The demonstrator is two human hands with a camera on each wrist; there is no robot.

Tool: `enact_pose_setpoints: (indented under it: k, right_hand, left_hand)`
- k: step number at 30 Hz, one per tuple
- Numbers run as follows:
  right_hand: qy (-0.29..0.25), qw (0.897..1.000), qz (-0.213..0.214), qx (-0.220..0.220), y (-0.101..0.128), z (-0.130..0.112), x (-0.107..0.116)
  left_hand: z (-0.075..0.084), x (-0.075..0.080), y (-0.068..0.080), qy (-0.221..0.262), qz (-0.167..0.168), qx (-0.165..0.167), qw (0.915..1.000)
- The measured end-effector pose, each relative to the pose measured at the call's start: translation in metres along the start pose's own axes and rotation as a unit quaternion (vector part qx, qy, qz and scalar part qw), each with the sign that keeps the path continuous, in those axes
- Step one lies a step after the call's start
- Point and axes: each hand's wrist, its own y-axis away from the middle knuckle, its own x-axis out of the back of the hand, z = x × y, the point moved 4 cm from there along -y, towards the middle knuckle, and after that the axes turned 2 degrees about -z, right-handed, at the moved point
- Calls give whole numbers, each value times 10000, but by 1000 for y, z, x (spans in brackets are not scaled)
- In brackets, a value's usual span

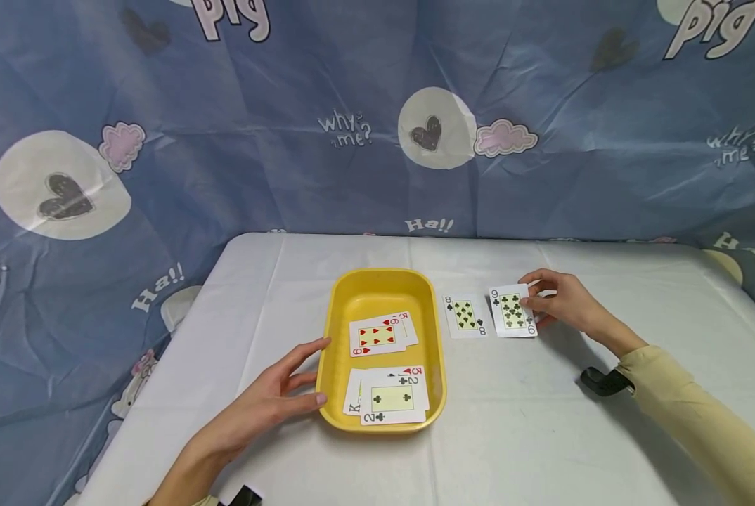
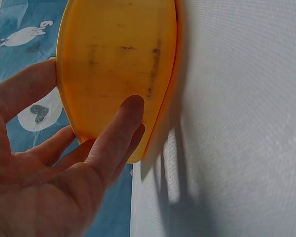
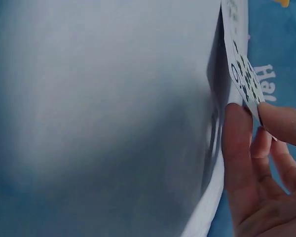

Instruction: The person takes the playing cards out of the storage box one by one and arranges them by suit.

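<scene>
A yellow tray [image 1: 377, 292] sits mid-table and holds several face-up cards, among them a six of hearts [image 1: 376, 336] and a two of clubs [image 1: 393, 399]. My left hand [image 1: 289, 386] lies flat on the table, its straight fingers touching the tray's left outer wall [image 2: 118, 59]; the left hand [image 2: 64, 173] fills the left wrist view. Right of the tray lie a black eight [image 1: 465, 315] and a nine of clubs [image 1: 512, 311]. My right hand [image 1: 555, 299] pinches the nine's right edge. The right wrist view shows the nine [image 3: 241, 69] lifted slightly between thumb and forefinger of the right hand [image 3: 256, 148].
The table wears a white cloth [image 1: 529, 436], with bare surface in front of and behind the tray. A blue printed sheet [image 1: 289, 105] hangs behind and drapes down the left side. A black wrist strap [image 1: 605, 381] shows on my right arm.
</scene>
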Motion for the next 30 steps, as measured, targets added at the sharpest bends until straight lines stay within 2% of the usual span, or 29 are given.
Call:
enact_pose_setpoints:
  k: [6, 14, 19, 22, 26, 30]
  right_hand:
    - [739, 9973, -24, 15, 0, 3, 1]
    - [916, 9958, -66, 61, 2, 4, 1]
    - [594, 9980, 29, 211, 0, -2, 0]
    - [139, 9983, 57, 565, -3, -12, -6]
    - [-445, 9920, 105, 1176, -7, -33, -19]
    - [-708, 9841, 82, 1627, -9, -56, -35]
  left_hand:
    - [-1, 1, 1, -17, 23, -17, 10000]
    - [-1, 1, 2, -26, 10, -73, 10000]
    - [-1, 1, 1, -62, 19, -44, 10000]
    - [0, 1, 1, -63, 7, -45, 10000]
    - [0, 1, 0, -35, -8, -51, 10000]
    - [0, 1, 0, -17, -30, -76, 10000]
